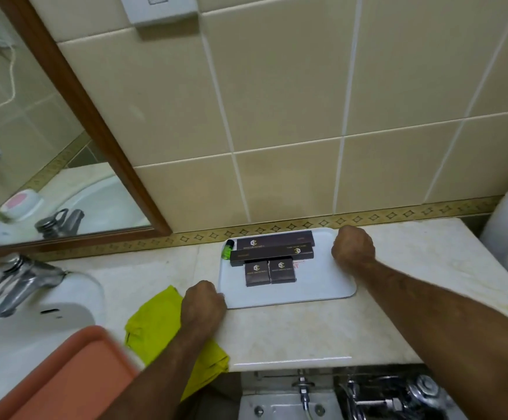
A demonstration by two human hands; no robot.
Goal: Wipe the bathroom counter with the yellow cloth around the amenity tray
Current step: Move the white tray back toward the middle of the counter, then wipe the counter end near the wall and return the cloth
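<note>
At the bathroom counter (292, 331), both my hands grip the white amenity tray (322, 283): my left hand (202, 304) closed on its near left corner, my right hand (352, 247) closed on its far right edge. Dark boxes (269, 271) and a small green bottle (228, 250) sit on the tray. The yellow cloth (155, 325) lies crumpled on the counter under my left forearm, beside the sink (34, 322).
</note>
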